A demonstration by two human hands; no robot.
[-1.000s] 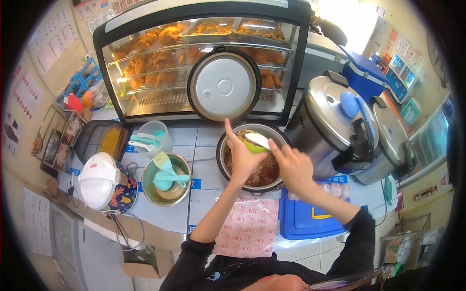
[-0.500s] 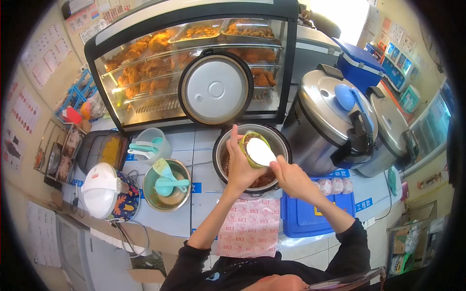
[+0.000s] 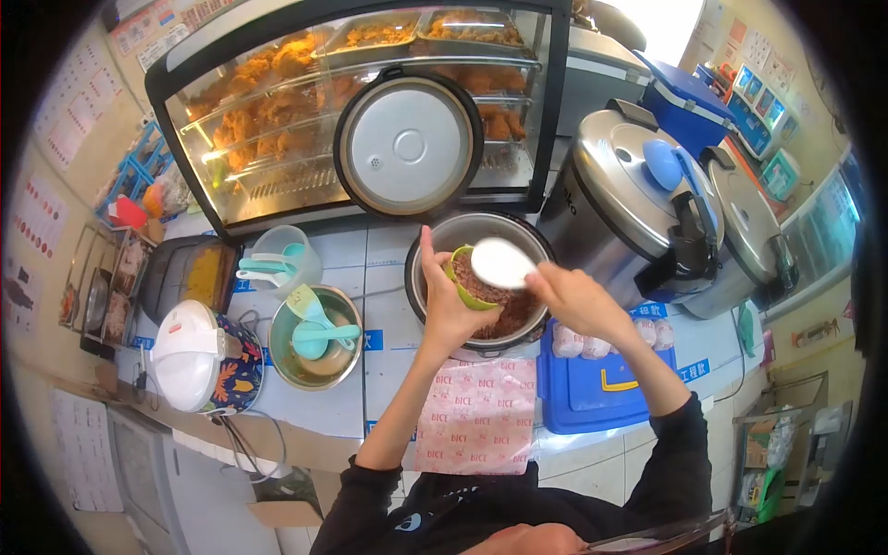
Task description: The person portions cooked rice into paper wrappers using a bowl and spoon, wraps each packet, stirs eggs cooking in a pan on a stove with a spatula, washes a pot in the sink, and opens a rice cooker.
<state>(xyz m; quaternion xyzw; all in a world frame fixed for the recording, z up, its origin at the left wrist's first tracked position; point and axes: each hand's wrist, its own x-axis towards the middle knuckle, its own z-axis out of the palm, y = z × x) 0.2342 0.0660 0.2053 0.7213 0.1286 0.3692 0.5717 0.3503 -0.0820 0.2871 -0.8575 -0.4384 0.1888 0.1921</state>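
My left hand (image 3: 448, 303) grips a small green cup (image 3: 479, 303), tilted, with reddish-brown cooked rice showing in its mouth. In my right hand (image 3: 578, 301) is a white rice paddle (image 3: 500, 264), its blade over the cup's upper edge; whether they touch I cannot tell. Both hands are above an open rice cooker (image 3: 462, 228), where more brown rice (image 3: 509, 321) lies at the bottom, partly hidden by the cup and hands. The cooker's round lid (image 3: 407, 153) stands raised behind it. Just in front lies a printed paper sheet (image 3: 476, 416).
Behind stands a glass warming cabinet (image 3: 277, 199) of fried food. Large steel cookers (image 3: 601, 213) are on the right, near a blue box (image 3: 592, 398) with wrapped rolls (image 3: 569, 340). To the left are a steel bowl (image 3: 282, 365) of scoops and a white-lidded cooker (image 3: 185, 361).
The paddle has moved off the cup's mouth toward its upper right edge, uncovering the rice inside. My left hand has turned slightly, and the view has shifted a little.
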